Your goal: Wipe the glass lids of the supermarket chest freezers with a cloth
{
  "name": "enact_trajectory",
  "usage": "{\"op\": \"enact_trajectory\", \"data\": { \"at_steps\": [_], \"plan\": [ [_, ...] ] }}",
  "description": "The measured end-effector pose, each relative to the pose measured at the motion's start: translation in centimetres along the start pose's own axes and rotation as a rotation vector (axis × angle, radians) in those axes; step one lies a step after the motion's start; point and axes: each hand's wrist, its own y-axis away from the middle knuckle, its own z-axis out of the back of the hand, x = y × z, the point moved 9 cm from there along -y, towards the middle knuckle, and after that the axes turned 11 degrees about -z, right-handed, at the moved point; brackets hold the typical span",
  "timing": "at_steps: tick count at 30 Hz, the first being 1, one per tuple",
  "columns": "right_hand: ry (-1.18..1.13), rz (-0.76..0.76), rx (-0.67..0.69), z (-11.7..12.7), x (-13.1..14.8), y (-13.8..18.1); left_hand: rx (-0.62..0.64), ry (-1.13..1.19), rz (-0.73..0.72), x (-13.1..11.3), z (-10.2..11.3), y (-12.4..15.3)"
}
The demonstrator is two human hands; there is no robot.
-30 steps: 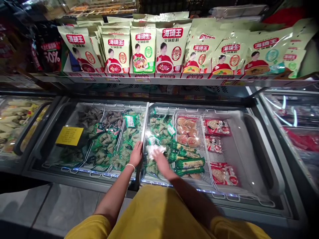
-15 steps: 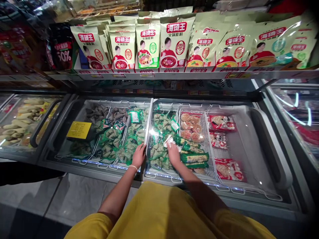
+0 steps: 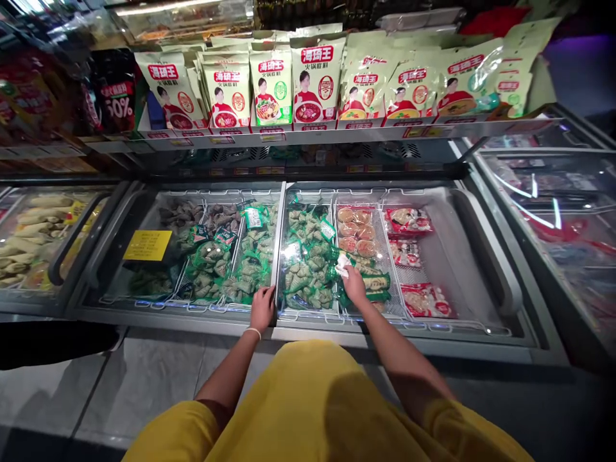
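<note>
A crumpled white tissue (image 3: 343, 265) is bunched under the fingers of my right hand (image 3: 355, 286), pressed to the right glass lid of a chest freezer. Below the glass there, long green-and-cream packs (image 3: 376, 282) and bags in green netting (image 3: 308, 279) lie in wire baskets. My left hand (image 3: 262, 308) rests on the front of the left lid, fingers extended beside the middle frame strip (image 3: 280, 237), holding nothing that I can see. A pale band circles that wrist. Both lids look closed.
Hotpot seasoning pouches (image 3: 315, 86) line a shelf above the freezer. A yellow notice (image 3: 148, 245) is on the left lid. Curved handles (image 3: 491, 256) stand at the lids' outer ends. Neighbouring freezers (image 3: 553, 218) flank this one. A dark-clothed leg (image 3: 52, 344) shows at left.
My right hand has slid the tissue rightward across the glass, from the netted bags to the long packs. My left hand stays by the middle strip, now nearer the front edge. The view has shifted.
</note>
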Motion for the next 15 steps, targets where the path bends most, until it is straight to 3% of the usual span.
{"op": "enact_trajectory", "data": {
  "at_steps": [3, 7, 9, 11, 15],
  "plan": [
    [-0.025, -0.025, -0.014, -2.8, 1.5, 4.3, 0.030, -0.005, -0.011, -0.3, -0.3, 1.6],
    [-0.076, 0.165, 0.104, -9.2, 7.4, 13.2, 0.094, -0.009, -0.033, -0.4, -0.6, 3.8],
    [-0.115, 0.207, 0.122, -10.2, 8.1, 15.5, 0.133, -0.016, -0.052, -0.4, -0.7, 4.7],
    [-0.155, 0.170, 0.086, -9.1, 6.2, 15.3, 0.178, -0.029, -0.070, -0.4, -0.9, 5.1],
    [-0.181, -0.022, -0.072, -4.4, -1.5, 12.2, 0.285, -0.051, -0.065, -0.5, -1.5, 5.1]
  ]
}}
